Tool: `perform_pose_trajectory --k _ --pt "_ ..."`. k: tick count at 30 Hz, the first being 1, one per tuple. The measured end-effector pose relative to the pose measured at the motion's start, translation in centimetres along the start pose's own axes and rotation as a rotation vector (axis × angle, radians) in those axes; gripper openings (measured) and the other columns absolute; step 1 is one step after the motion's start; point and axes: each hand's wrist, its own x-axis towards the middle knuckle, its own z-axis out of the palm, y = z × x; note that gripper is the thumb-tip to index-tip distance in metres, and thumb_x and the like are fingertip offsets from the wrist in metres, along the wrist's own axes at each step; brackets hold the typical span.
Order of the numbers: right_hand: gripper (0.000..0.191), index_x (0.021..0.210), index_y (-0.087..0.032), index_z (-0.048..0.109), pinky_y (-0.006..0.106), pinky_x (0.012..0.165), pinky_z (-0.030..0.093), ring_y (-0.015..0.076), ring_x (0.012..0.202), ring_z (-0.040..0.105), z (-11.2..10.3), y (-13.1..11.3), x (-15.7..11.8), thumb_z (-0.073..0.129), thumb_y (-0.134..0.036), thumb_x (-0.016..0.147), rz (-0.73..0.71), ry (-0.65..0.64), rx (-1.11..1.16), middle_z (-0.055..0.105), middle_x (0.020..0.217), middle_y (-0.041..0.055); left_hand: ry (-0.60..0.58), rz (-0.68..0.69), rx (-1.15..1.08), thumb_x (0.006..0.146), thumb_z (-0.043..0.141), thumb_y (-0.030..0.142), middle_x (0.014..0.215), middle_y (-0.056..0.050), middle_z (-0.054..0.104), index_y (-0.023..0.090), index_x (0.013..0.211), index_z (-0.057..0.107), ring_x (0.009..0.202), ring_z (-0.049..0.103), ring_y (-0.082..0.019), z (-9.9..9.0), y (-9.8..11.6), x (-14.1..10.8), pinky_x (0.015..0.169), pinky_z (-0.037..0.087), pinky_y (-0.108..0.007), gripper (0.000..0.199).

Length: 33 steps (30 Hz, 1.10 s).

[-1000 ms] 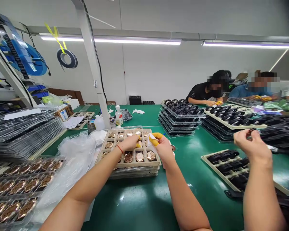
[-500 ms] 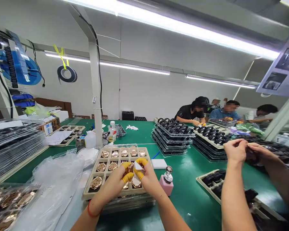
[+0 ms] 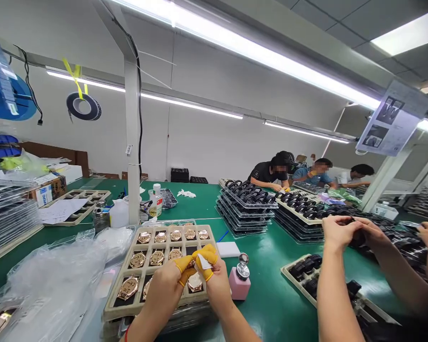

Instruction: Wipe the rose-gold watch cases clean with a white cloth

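Note:
Above a beige tray [image 3: 109, 304] of rose-gold watch cases [image 3: 128, 287], my two hands meet, with yellow finger cots on the fingertips. My left hand [image 3: 167, 285] is closed on a watch case [image 3: 191, 263], which the fingers mostly cover. Pinched in my right hand [image 3: 217, 280] is a small white wipe [image 3: 204, 262], pressed against the case. Each tray pocket has a dark lining, and several cases lie with marked backs up. A pink dispenser bottle [image 3: 239, 284] with a metal top stands just right of the tray.
Clear plastic bags [image 3: 57, 275] lie to the left. Behind the tray are a post [image 3: 132, 142] and a small bottle [image 3: 157, 202]. A white pad [image 3: 228, 249] lies near stacked trays of black watches [image 3: 248, 204]. At right, a co-worker's hands [image 3: 342, 232] work above another tray [image 3: 296, 282].
My view has swung slightly to the right and the scene has shifted left. My hands stay together over the tray, the right fingers now folded more closely round the wipe.

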Motion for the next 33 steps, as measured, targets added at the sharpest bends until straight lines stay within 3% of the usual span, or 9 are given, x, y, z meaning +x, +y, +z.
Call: perform_pose_trajectory --k 3,7,10,16,19,22,26,30,33 --pt "0.031 0.079 -0.02 0.071 0.03 0.072 0.049 0.0178 0.073 0.059 0.2 -0.6 0.0 0.07 -0.05 0.072 0.073 -0.01 0.071 0.064 0.076 0.0034 0.076 0.081 0.055 0.099 0.034 0.035 0.082 -0.008 0.072 0.016 0.097 0.066 0.071 0.069 -0.021 0.1 0.2 0.1 0.06 0.056 -0.029 0.037" --pt "0.026 0.08 -0.021 0.071 0.026 0.073 0.047 0.0147 0.072 0.057 -0.4 -0.9 -0.1 0.076 -0.045 0.07 0.133 0.04 0.037 0.064 0.075 0.0006 0.097 0.159 0.113 0.099 0.031 0.03 0.078 -0.009 0.071 0.016 0.093 0.066 0.069 0.068 -0.021 0.3 0.7 0.1 0.058 0.055 -0.029 0.038" --pt "0.022 0.082 -0.023 0.072 0.025 0.071 0.045 0.0138 0.072 0.057 -0.9 -1.0 0.2 0.076 -0.041 0.071 0.15 -0.039 0.073 0.064 0.075 -0.0002 0.087 0.178 0.098 0.098 0.033 0.028 0.083 -0.009 0.072 0.018 0.094 0.067 0.071 0.068 -0.022 0.2 0.6 0.2 0.059 0.055 -0.031 0.035" --pt "0.019 0.083 -0.024 0.075 0.03 0.077 0.046 0.0176 0.078 0.059 -1.8 -1.6 1.2 0.074 -0.041 0.074 0.159 -0.284 0.115 0.066 0.079 0.0029 -0.16 -0.159 -0.185 0.09 0.051 0.02 0.094 -0.002 0.072 0.024 0.108 0.064 0.082 0.069 -0.018 -1.2 0.3 0.5 0.07 0.055 -0.026 0.022" --pt "0.013 0.085 -0.025 0.076 0.033 0.086 0.044 0.0199 0.089 0.058 -2.0 -1.7 1.1 0.073 -0.033 0.075 0.034 -0.306 -0.06 0.065 0.091 0.0045 -0.136 -0.233 -0.141 0.089 0.05 0.018 0.093 -0.003 0.072 0.022 0.108 0.065 0.082 0.069 -0.019 -1.1 0.6 0.2 0.07 0.055 -0.028 0.024" --pt "0.01 0.084 -0.026 0.075 0.033 0.087 0.043 0.0196 0.09 0.056 -1.8 -1.1 0.8 0.073 -0.031 0.075 -0.022 -0.176 -0.112 0.063 0.09 0.0037 -0.039 -0.166 0.018 0.088 0.047 0.016 0.082 -0.006 0.072 0.019 0.103 0.067 0.072 0.068 -0.021 -0.4 0.7 -0.2 0.061 0.054 -0.03 0.025" --pt "0.015 0.082 -0.027 0.074 0.031 0.078 0.046 0.0173 0.077 0.057 -1.3 -0.4 0.5 0.075 -0.039 0.072 0.14 -0.156 0.087 0.065 0.079 0.0008 0.028 -0.002 0.114 0.091 0.041 0.017 0.071 -0.008 0.069 0.015 0.096 0.069 0.062 0.065 -0.021 -0.4 0.1 -0.3 0.055 0.05 -0.029 0.028" --pt "0.027 0.079 -0.026 0.075 0.033 0.079 0.047 0.0188 0.078 0.059 -1.6 -0.8 0.5 0.08 -0.047 0.063 0.232 -0.219 0.141 0.066 0.076 0.0011 -0.038 0.072 0.008 0.094 0.043 0.025 0.085 -0.007 0.072 0.019 0.099 0.069 0.074 0.067 -0.019 -1.4 -0.7 0.3 0.066 0.052 -0.028 0.027" --pt "0.029 0.079 -0.026 0.076 0.036 0.085 0.045 0.0211 0.086 0.06 -1.7 -1.5 0.4 0.08 -0.049 0.062 0.241 -0.252 0.155 0.067 0.082 0.0027 -0.037 -0.029 -0.261 0.094 0.047 0.03 0.09 -0.006 0.072 0.02 0.1 0.068 0.083 0.067 -0.018 -1.5 -0.4 0.7 0.073 0.052 -0.027 0.024"
